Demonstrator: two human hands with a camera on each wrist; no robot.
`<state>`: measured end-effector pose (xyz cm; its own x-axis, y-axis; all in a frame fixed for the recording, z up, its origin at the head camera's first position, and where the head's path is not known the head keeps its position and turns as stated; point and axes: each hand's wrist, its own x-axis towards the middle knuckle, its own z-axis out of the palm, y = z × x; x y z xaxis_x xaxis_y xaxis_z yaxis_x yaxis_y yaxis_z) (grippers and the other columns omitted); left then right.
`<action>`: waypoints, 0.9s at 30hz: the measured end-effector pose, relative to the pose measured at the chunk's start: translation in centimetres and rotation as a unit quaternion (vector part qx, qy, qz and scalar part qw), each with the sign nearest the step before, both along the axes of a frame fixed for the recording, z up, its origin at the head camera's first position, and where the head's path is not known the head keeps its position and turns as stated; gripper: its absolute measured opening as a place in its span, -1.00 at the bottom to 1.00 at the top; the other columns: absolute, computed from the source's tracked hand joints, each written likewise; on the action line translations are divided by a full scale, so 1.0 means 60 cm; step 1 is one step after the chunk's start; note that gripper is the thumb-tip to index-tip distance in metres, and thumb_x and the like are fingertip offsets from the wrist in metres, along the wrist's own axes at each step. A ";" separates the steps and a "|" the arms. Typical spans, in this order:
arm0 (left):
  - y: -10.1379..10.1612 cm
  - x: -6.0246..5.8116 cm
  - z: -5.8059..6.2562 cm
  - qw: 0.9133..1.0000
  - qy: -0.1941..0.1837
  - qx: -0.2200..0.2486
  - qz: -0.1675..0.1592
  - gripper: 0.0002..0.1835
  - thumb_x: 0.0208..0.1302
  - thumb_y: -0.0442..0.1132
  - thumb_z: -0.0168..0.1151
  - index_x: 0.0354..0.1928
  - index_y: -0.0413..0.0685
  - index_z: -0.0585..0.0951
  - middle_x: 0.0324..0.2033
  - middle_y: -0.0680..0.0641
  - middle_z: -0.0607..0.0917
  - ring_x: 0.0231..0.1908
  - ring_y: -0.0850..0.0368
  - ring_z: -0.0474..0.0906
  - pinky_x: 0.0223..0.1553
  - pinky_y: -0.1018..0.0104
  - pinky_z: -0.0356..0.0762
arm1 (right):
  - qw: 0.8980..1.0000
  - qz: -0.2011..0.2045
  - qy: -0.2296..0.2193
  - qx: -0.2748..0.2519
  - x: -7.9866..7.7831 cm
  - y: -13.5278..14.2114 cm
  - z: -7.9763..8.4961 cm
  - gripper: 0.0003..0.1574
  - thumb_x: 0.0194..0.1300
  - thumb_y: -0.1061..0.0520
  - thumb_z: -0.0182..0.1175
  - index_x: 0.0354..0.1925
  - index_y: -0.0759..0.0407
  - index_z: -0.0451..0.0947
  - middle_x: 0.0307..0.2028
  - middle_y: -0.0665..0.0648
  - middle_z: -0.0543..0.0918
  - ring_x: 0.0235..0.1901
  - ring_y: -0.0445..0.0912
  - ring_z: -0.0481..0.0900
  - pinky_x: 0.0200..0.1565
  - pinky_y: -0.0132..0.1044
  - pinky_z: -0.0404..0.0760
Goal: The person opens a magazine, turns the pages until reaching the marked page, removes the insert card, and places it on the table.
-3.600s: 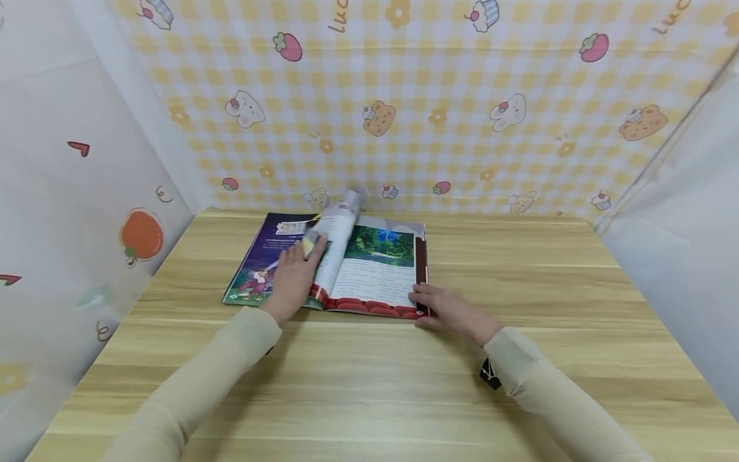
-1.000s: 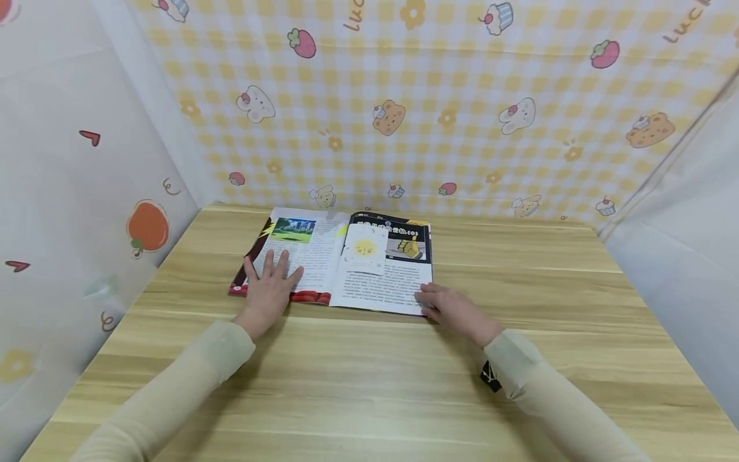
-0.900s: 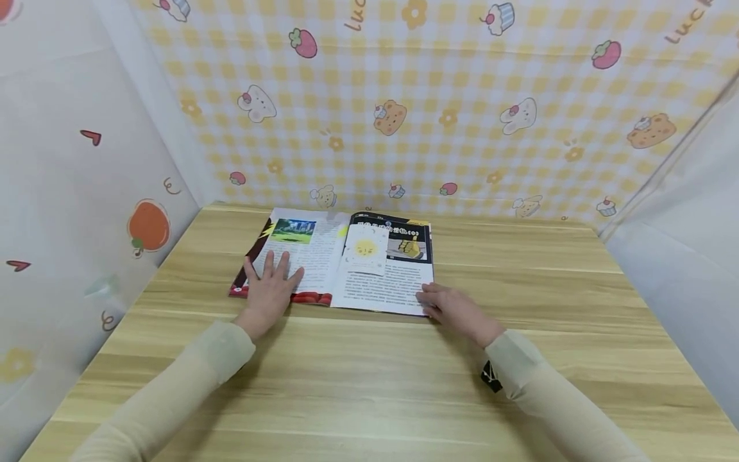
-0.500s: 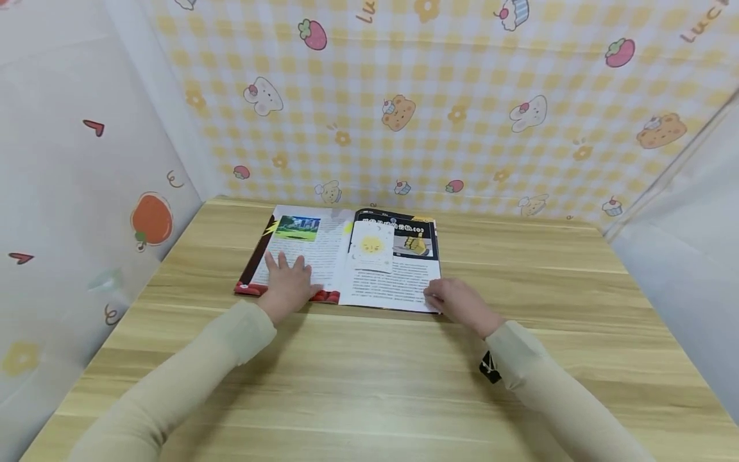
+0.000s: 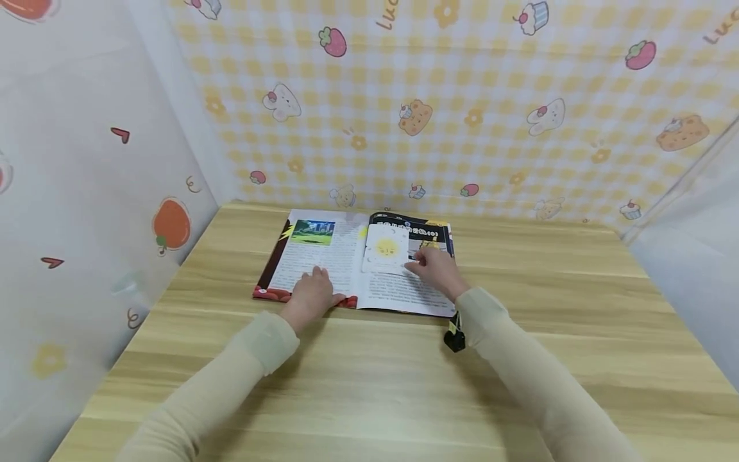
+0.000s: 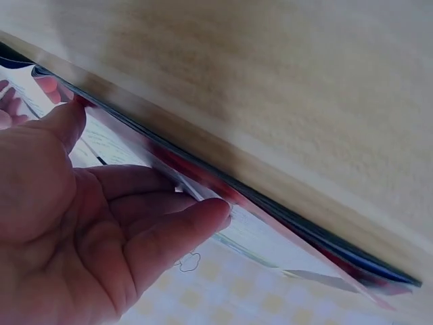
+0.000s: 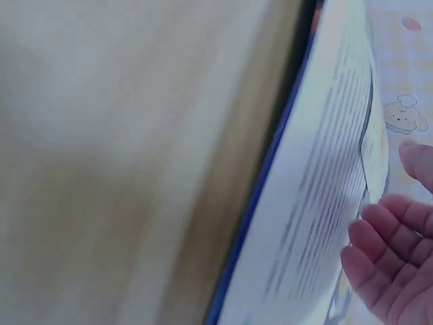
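Observation:
An open magazine [image 5: 381, 292] lies on the table, with a printed text page on each side. On its right page is a white card [image 5: 385, 251] bearing a yellow sun face. My left hand [image 5: 312, 296] rests on the lower part of the left page; in the left wrist view its fingers [image 6: 179, 233] touch the paper and the thumb lies near the magazine's edge. My right hand [image 5: 437, 269] is over the right page, fingertips right at the card's lower right edge. In the right wrist view, thumb and fingers [image 7: 369, 264] stand apart beside the card.
The wooden table [image 5: 369, 385] stretches out around the magazine. Behind it hangs a yellow checked cloth [image 5: 450, 77] with cartoon prints, and a white cloth [image 5: 75, 192] closes the left side. A small black object [image 5: 454, 337] hangs by the right cuff.
Pages have turned to the left, uncovering the card. Since half a second ago the right hand has moved from the magazine's lower right corner up and left to the card; the left hand stays on the left page.

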<state>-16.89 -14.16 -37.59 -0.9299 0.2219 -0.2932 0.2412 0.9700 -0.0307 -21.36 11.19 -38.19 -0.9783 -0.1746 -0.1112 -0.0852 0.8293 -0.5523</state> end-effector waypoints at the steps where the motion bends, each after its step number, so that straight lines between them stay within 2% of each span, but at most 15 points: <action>1: 0.000 0.001 0.000 1.000 0.000 0.002 0.001 -0.19 0.32 0.14 0.05 0.24 -0.55 0.28 0.24 -0.45 0.35 0.15 -0.36 0.39 0.17 -0.07 0.40 | 1.000 -0.012 -0.010 -0.004 -0.006 -0.006 -0.002 -0.59 0.22 -0.05 0.25 -0.16 0.27 0.55 -0.37 0.12 0.58 -0.43 -0.11 0.40 -0.35 -0.32 0.40; 6: 0.000 0.003 -0.001 1.000 0.005 0.000 0.005 -0.18 0.31 0.16 0.05 0.26 -0.51 0.28 0.25 -0.42 0.35 0.17 -0.33 0.39 0.18 -0.05 0.39 | 0.997 -0.051 -0.054 0.006 -0.029 -0.029 -0.011 -0.42 0.16 -0.13 0.29 -0.07 0.28 0.47 -0.13 0.20 0.59 -0.25 -0.04 0.46 -0.12 -0.20 0.49; 12: -0.005 0.001 -0.012 1.000 0.018 -0.006 0.004 -0.17 0.30 0.19 0.05 0.25 -0.49 0.30 0.23 -0.40 0.38 0.16 -0.31 0.42 0.15 -0.02 0.43 | 0.995 -0.066 -0.064 0.040 -0.040 -0.041 -0.020 -0.36 0.12 -0.16 0.32 -0.02 0.27 0.46 -0.05 0.20 0.58 -0.16 0.00 0.50 -0.06 -0.13 0.49; 17: -0.002 0.000 -0.013 1.000 0.026 -0.016 -0.003 -0.17 0.29 0.19 0.06 0.24 -0.49 0.32 0.20 -0.39 0.41 0.12 -0.29 0.45 0.12 -0.01 0.46 | 0.993 -0.081 -0.069 0.059 -0.039 -0.041 -0.017 -0.41 0.11 -0.15 0.32 -0.08 0.25 0.47 -0.19 0.17 0.58 -0.28 -0.02 0.48 -0.22 -0.21 0.46; 23: 0.000 -0.002 -0.010 1.000 0.025 -0.017 -0.003 -0.17 0.29 0.19 0.06 0.24 -0.49 0.32 0.18 -0.39 0.43 0.06 -0.26 0.49 0.07 0.02 0.52 | 0.988 -0.093 -0.089 0.086 -0.048 -0.050 -0.015 -0.57 0.13 -0.12 0.31 -0.39 0.21 0.48 -0.54 0.04 0.39 -0.54 -0.12 0.31 -0.49 -0.34 0.24; 27: 0.000 -0.001 -0.012 0.999 0.044 -0.015 -0.001 -0.18 0.28 0.20 0.06 0.21 -0.50 0.36 0.12 -0.38 0.48 -0.03 -0.23 0.54 -0.02 0.06 0.57 | 0.984 -0.092 -0.105 0.112 -0.055 -0.059 -0.012 -0.54 0.14 -0.13 0.30 -0.33 0.25 0.49 -0.52 0.07 0.43 -0.54 -0.12 0.32 -0.52 -0.35 0.26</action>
